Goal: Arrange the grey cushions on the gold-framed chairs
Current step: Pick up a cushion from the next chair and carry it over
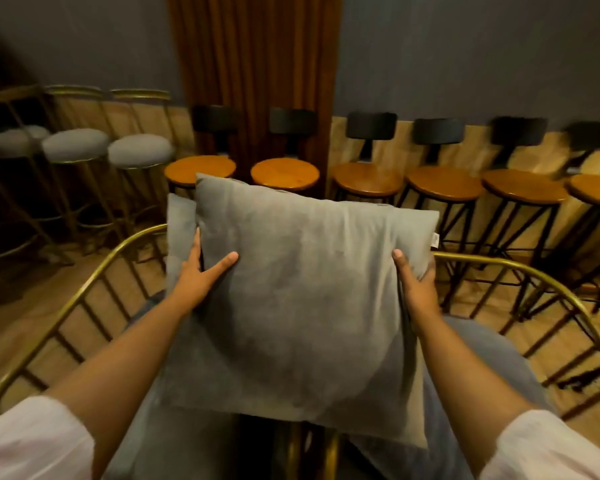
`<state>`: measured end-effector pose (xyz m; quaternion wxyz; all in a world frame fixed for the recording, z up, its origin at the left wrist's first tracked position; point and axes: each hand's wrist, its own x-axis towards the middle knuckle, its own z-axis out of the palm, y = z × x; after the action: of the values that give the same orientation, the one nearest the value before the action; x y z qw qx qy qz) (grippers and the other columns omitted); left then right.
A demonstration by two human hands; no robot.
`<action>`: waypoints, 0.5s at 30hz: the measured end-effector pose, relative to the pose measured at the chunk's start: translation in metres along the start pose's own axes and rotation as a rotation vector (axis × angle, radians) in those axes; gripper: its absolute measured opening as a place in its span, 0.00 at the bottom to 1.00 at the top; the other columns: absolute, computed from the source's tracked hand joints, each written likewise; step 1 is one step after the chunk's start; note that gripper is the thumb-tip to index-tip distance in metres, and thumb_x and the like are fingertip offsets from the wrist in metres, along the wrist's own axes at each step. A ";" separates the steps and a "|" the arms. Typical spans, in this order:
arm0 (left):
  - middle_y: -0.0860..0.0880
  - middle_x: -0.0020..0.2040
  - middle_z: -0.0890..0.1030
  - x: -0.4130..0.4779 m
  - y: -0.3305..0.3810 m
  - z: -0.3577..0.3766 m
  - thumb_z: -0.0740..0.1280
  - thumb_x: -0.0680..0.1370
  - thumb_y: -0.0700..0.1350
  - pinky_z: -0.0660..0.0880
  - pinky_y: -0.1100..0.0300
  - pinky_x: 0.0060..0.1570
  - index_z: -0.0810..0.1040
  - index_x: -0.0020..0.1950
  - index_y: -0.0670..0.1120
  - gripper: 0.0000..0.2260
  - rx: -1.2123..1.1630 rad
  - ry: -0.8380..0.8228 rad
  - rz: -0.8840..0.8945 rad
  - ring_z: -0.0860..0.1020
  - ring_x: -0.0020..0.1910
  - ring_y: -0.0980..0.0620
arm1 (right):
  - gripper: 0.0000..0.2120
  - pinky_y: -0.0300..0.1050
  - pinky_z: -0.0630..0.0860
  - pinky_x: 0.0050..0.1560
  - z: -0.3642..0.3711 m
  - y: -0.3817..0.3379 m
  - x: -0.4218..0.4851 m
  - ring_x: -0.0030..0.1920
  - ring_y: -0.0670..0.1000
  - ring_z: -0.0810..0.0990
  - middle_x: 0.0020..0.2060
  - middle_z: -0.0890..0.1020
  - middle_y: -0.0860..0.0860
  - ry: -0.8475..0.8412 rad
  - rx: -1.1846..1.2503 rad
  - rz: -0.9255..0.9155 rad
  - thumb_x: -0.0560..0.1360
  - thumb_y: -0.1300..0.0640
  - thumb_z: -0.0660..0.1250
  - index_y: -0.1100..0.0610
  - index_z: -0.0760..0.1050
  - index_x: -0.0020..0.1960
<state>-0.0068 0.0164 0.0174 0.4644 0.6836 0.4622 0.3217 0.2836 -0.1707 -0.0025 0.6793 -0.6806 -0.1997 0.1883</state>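
Hands, left hand [201,271] and right hand [417,282], pinched the grey cushion [302,289] by its edges above the gold-framed chair [84,292], so I could seat it squarely.

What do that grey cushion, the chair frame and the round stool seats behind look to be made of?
The grey cushion, held by the left hand and right hand, looks like soft velvety fabric: matte, creased, dented at the fingers. The chair frame seems to be metal tubing with a brushed gold finish that catches light. The orange stool seats look like varnished wood, though no grain is visible.
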 end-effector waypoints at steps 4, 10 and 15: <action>0.49 0.78 0.59 0.016 -0.046 -0.082 0.70 0.70 0.60 0.59 0.46 0.73 0.47 0.78 0.58 0.43 0.017 0.067 -0.082 0.61 0.75 0.43 | 0.40 0.53 0.68 0.68 0.100 0.024 -0.015 0.69 0.55 0.70 0.72 0.68 0.51 -0.105 -0.006 0.026 0.71 0.41 0.68 0.43 0.49 0.76; 0.50 0.78 0.59 0.055 -0.117 -0.182 0.67 0.73 0.58 0.57 0.48 0.73 0.50 0.78 0.55 0.38 0.097 0.086 -0.157 0.59 0.76 0.44 | 0.41 0.50 0.66 0.69 0.237 0.074 -0.043 0.69 0.55 0.70 0.71 0.69 0.50 -0.188 -0.026 0.144 0.70 0.39 0.69 0.43 0.53 0.76; 0.49 0.79 0.58 0.092 -0.177 -0.211 0.66 0.73 0.62 0.55 0.49 0.74 0.49 0.78 0.54 0.40 0.163 0.045 -0.270 0.59 0.76 0.44 | 0.39 0.54 0.68 0.69 0.300 0.120 -0.046 0.69 0.58 0.70 0.72 0.69 0.52 -0.181 -0.113 0.249 0.72 0.40 0.66 0.43 0.51 0.76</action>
<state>-0.2156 0.1986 -0.0704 0.4357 0.6435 0.5847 0.2330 0.0881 0.0599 -0.1247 0.5906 -0.7174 -0.1846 0.3201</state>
